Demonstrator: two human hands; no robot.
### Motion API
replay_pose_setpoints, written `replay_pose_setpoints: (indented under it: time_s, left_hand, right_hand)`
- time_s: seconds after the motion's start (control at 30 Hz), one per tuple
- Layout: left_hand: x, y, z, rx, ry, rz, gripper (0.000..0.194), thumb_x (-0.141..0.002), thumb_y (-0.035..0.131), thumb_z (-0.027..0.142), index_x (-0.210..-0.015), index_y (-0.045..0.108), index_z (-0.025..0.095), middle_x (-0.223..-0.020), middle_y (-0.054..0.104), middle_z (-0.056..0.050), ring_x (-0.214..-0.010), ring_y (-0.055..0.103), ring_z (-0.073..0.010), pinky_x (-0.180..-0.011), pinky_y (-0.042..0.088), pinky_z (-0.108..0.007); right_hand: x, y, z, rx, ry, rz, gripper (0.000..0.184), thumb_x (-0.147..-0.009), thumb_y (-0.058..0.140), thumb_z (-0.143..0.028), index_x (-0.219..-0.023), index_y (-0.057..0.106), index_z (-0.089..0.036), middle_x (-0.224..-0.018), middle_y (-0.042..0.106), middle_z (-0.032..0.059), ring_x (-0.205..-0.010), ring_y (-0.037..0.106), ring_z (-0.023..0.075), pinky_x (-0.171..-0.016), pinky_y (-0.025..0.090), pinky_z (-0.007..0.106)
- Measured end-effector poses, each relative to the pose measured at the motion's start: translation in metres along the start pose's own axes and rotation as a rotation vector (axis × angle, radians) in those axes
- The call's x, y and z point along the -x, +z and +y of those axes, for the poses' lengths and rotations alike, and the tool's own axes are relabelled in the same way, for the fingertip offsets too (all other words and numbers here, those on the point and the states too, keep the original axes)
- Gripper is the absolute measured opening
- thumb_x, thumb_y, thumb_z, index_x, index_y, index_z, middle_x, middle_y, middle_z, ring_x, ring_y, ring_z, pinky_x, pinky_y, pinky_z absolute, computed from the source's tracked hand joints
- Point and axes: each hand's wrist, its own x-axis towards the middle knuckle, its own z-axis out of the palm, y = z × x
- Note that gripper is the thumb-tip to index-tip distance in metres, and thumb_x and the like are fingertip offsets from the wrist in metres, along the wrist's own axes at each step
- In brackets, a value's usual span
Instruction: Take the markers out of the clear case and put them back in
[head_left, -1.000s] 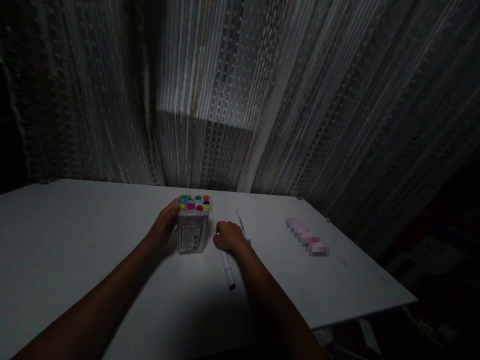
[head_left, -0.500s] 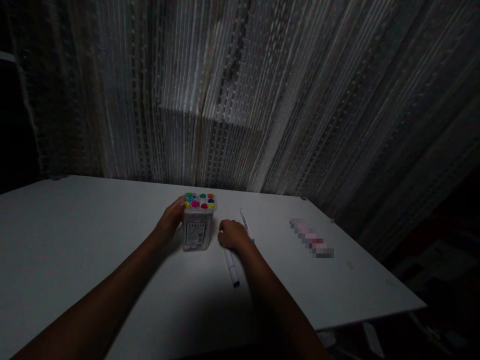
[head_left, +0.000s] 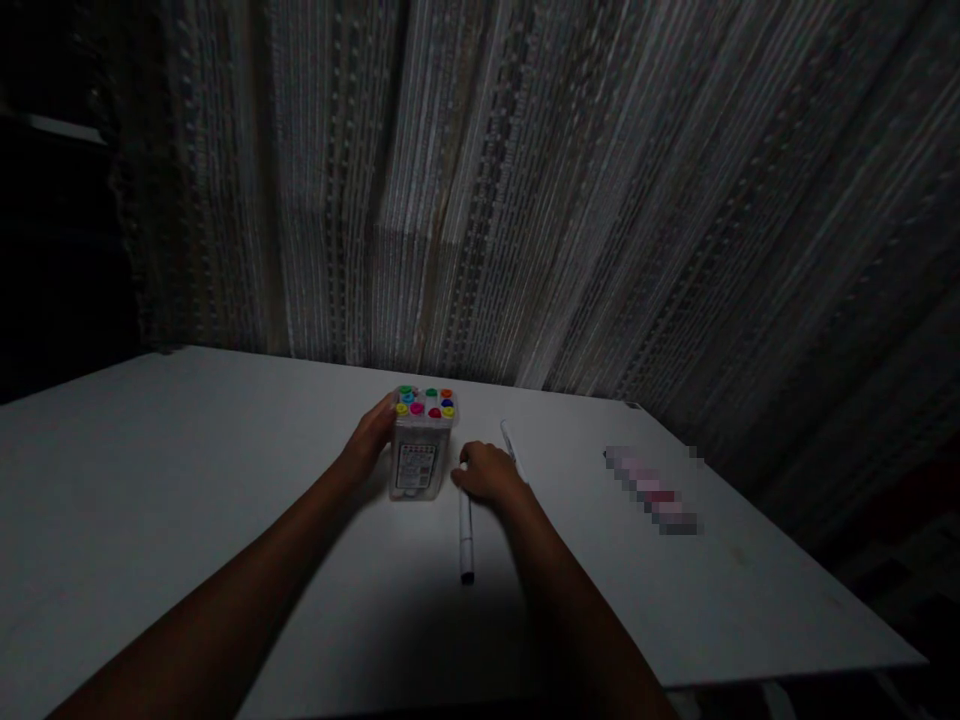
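A clear plastic marker case (head_left: 420, 465) stands upright on the table, with several bright coloured cap ends showing at its top and a printed label on its front. My left hand (head_left: 373, 432) is wrapped around its left side; the fingertips are partly hidden behind it. Just right of the case, my right hand (head_left: 486, 470) has its fingers closed over the far end of a white marker (head_left: 466, 535), whose dark near end points toward me. Another white marker (head_left: 510, 440) lies beyond my right hand, partly covered by it.
The white table (head_left: 247, 430) runs back to a striped, textured curtain (head_left: 480, 200). A blurred-out pinkish long object (head_left: 652, 490) lies toward the right. The table's right edge slants toward me, with dark clutter below it.
The whole view has shifted, so the table and case appear further right. The marker under my right hand has turned to point more straight toward me. My left hand stays on the case.
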Motion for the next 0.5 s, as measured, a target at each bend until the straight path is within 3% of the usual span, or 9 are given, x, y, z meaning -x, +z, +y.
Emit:
replay_pose_setpoints:
  time_s: [0.1, 0.2, 0.37, 0.5]
  left_hand:
    - [-0.001, -0.001, -0.003, 0.000, -0.004, 0.019, 0.063, -0.067, 0.057, 0.064, -0.107, 0.058, 0.015, -0.104, 0.063, -0.009, -0.094, 0.058, -0.0247, -0.079, 0.045, -0.031]
    - [0.000, -0.002, -0.002, -0.003, -0.010, 0.000, 0.066, -0.067, 0.057, 0.066, -0.109, 0.057, 0.016, -0.104, 0.063, -0.010, -0.095, 0.058, -0.0257, -0.081, 0.045, -0.032]
    - [0.003, 0.000, 0.005, -0.004, -0.001, -0.042, 0.063, -0.070, 0.054, 0.065, -0.112, 0.055, 0.018, -0.108, 0.063, -0.009, -0.100, 0.058, -0.0252, -0.084, 0.044, -0.033]
    - [0.003, 0.005, 0.008, 0.021, 0.018, -0.046, 0.062, -0.067, 0.057, 0.064, -0.108, 0.055, 0.017, -0.108, 0.062, -0.010, -0.098, 0.058, -0.0249, -0.083, 0.045, -0.034]
  right_hand:
    - [0.001, -0.002, -0.002, -0.005, 0.005, -0.012, 0.035, -0.069, 0.055, -0.027, -0.102, 0.062, -0.018, -0.106, 0.064, 0.0112, -0.098, 0.059, 0.0238, -0.076, 0.042, 0.030]
    - [0.001, -0.009, -0.004, -0.065, 0.035, 0.154, 0.032, -0.072, 0.053, -0.028, -0.100, 0.062, -0.018, -0.097, 0.066, 0.0098, -0.092, 0.060, 0.0231, -0.074, 0.041, 0.029]
    - [0.012, -0.048, -0.001, -0.301, 0.081, 0.707, 0.032, -0.077, 0.044, -0.028, -0.102, 0.058, -0.015, -0.064, 0.057, 0.0016, -0.063, 0.055, 0.0159, -0.062, 0.039, 0.025]
    - [0.035, -0.102, -0.002, -0.486, -0.105, 1.273, 0.029, -0.077, 0.046, -0.032, -0.095, 0.054, -0.011, -0.062, 0.048, -0.0004, -0.055, 0.047, 0.0131, -0.056, 0.039, 0.025]
